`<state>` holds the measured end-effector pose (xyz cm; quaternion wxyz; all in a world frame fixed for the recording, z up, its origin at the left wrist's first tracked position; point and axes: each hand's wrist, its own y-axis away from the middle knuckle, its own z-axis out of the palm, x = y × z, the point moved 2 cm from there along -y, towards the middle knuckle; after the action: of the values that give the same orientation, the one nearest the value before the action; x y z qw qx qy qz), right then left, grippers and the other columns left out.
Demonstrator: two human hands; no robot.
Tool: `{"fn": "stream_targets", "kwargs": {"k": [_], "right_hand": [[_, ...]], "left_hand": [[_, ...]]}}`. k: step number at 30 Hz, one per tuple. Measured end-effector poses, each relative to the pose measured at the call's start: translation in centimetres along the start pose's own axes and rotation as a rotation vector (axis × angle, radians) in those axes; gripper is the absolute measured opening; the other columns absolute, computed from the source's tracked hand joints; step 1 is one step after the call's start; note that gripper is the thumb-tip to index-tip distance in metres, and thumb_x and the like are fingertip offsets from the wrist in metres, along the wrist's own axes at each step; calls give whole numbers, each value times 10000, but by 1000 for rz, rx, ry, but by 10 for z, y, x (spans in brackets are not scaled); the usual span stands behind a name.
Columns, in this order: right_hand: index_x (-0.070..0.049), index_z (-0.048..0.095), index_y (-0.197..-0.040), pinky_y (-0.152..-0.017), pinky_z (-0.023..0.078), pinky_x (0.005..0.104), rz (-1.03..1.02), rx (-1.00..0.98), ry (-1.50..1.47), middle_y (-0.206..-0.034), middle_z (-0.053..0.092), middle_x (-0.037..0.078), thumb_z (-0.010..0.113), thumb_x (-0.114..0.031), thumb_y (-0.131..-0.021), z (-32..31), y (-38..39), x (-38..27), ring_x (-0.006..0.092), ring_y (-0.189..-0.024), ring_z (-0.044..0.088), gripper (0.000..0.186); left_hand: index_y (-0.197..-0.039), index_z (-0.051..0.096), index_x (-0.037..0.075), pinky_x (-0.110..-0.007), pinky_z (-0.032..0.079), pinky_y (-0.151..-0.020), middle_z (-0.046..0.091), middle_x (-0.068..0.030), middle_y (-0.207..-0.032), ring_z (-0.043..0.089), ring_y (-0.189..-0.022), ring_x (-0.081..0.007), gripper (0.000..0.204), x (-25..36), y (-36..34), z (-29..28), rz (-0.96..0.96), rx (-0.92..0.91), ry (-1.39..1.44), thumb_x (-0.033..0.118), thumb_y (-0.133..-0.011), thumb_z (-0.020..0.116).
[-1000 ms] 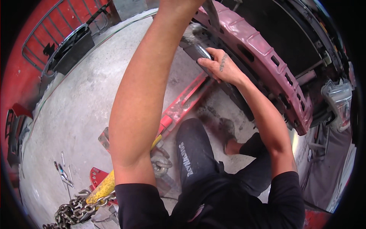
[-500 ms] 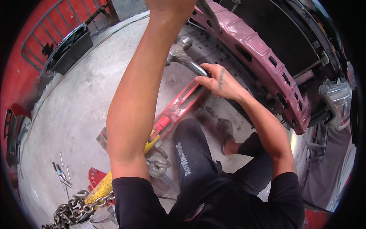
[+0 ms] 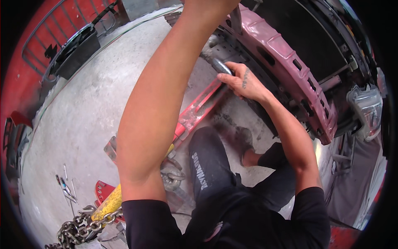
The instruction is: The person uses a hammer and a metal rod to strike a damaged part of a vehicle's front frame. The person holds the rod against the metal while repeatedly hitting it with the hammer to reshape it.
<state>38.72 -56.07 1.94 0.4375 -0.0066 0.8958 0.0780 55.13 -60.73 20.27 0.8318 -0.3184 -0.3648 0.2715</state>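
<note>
My right hand is wrapped around the handle of a hammer, close below its head. The hammer head is partly hidden behind my left forearm. My left arm stretches up and across to the top edge, where only the base of my left hand shows; its fingers are out of sight. Right beside it, a grey metal bar stands against a pink vehicle body panel with slots in it. Below the hammer lies a red steel beam on the floor.
A yellow bar, a heavy chain and a large shackle are at lower left. Several hand tools lie on the concrete. A clear lamp unit hangs at the right. A black bin-like part stands far left.
My left arm has shifted right along the top edge. My right hand and the hammer have moved slightly right, and more of the hammer head is now covered by my forearm.
</note>
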Motion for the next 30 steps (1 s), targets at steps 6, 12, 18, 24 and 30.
{"fn": "stream_targets", "kwargs": {"k": [6,12,18,24,30], "right_hand": [[-10,615,-1024,-426,396,288,-10,98,-103,-647,528,-2,659,-295,-975,-18,-13,5,93,-457,494,293],[-3,647,-1057,-435,416,302,-34,-18,-24,-650,542,2,670,-307,-957,-2,-9,-5,107,-476,515,321],[-11,594,-996,-400,376,268,-15,70,-70,-590,486,-17,667,-283,-993,-20,-14,2,66,-436,462,281],[-15,587,-961,-393,380,269,-10,110,-99,-604,492,-19,657,-278,-992,-31,-15,6,71,-435,478,274],[40,657,-1018,-615,482,394,-81,63,99,-684,583,95,672,-282,-916,-15,29,8,188,-640,604,338]], "left_hand": [[-565,481,75,-304,318,-408,482,1,-503,443,-406,-92,324,0,-1,5,-45,70,-89,62,-883,544],[-564,493,69,-301,318,-426,479,7,-512,446,-430,-81,323,-1,-3,-1,17,17,-127,57,-883,541],[-594,504,75,-294,316,-417,475,20,-516,434,-417,-81,306,2,2,6,-6,16,-101,60,-897,545],[-654,505,99,-266,336,-397,465,26,-518,439,-405,-76,310,-2,2,0,-87,-49,9,63,-953,578],[-712,533,107,-285,433,-381,454,1,-507,448,-387,-131,307,28,-24,-60,136,-69,139,185,-992,634]]}}
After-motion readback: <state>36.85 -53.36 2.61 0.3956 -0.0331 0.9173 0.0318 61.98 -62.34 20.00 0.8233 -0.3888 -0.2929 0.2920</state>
